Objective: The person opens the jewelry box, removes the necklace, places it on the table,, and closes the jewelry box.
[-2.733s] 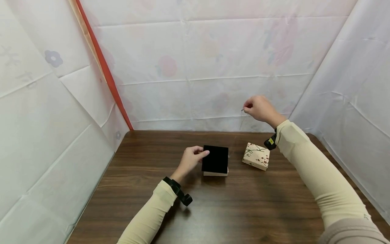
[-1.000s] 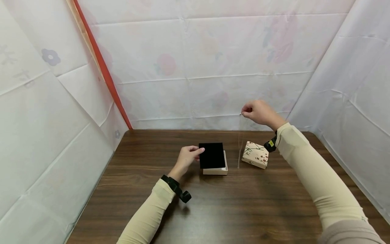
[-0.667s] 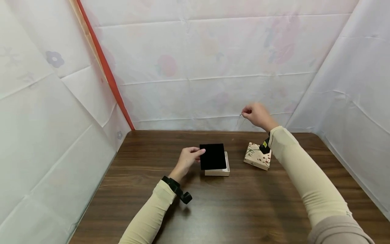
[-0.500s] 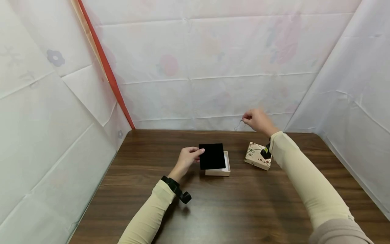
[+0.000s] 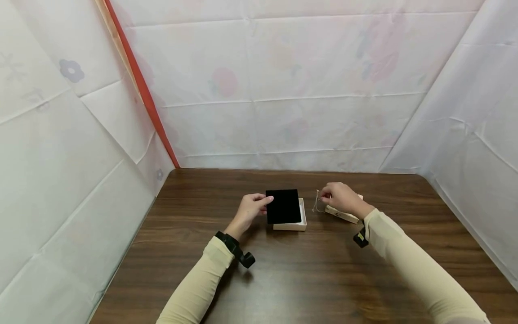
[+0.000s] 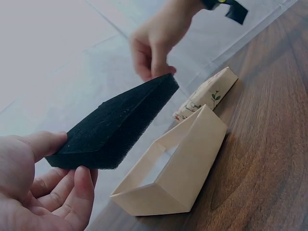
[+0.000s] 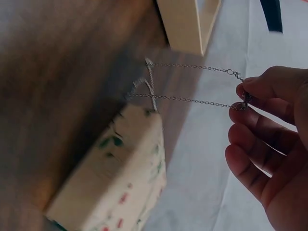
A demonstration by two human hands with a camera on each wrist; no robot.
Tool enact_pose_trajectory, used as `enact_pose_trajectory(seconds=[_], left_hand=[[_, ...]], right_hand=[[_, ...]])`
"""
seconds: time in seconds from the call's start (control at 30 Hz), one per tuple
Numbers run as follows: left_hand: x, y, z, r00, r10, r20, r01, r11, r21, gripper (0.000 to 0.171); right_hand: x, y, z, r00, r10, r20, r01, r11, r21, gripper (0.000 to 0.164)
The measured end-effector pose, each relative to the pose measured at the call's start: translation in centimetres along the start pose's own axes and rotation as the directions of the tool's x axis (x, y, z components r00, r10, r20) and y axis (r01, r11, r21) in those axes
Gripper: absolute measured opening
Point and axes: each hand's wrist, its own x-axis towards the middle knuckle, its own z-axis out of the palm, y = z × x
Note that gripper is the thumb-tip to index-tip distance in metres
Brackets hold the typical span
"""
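In the head view my left hand pinches one edge of a square black foam pad, thumb on top and fingers underneath. The left wrist view has this pad tilted and held above a cream box base with a white interior. Off to the right, my right hand pinches a thin silver chain necklace at its clasp end, between thumb and index finger. Two strands run down from the fingertips beside the flower-patterned box lid, which the right hand partly covers in the head view.
The box base and lid stand on a dark wood-grain table, the lid to the right of the base. White patterned cloth hangs behind and at both sides, with a red strip at the left corner.
My right hand has come down from high above the table to beside the lid, lowering the necklace. My left hand has shifted the pad slightly left, uncovering part of the box interior.
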Motion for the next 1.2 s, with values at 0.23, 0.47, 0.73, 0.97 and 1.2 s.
enact_pose_trajectory(seconds=[0.23,0.47,0.73,0.97,1.2], left_hand=[[-0.2,-0.1,-0.4,1.000,-0.011,-0.012,0.011,1.000,0.006,0.036],[-0.1,0.2,-0.4,1.000,-0.017,0.001,0.017,1.000,-0.009,0.037],[0.2,0.0,0.0,0.999,-0.026,0.030,0.027,0.999,-0.022,0.036],[0.1,0.1,0.4,1.000,-0.012,0.025,0.012,1.000,-0.015,0.033],[0.2,0.1,0.5,1.000,0.004,0.027,-0.005,1.000,0.004,0.032]], right_hand=[[-1.7,-1.4,2.0,0.997,-0.081,-0.004,0.081,0.996,-0.038,0.006],[-3.2,-2.0,2.8,0.990,-0.140,-0.008,0.139,0.988,-0.065,0.005],[-4.6,-2.2,2.9,0.994,-0.102,0.046,0.103,0.994,-0.030,0.005],[-5.1,-2.4,3.3,0.992,-0.112,0.051,0.114,0.993,-0.042,0.005],[-5.8,-2.8,4.3,0.986,-0.143,0.086,0.146,0.989,-0.029,0.011]])
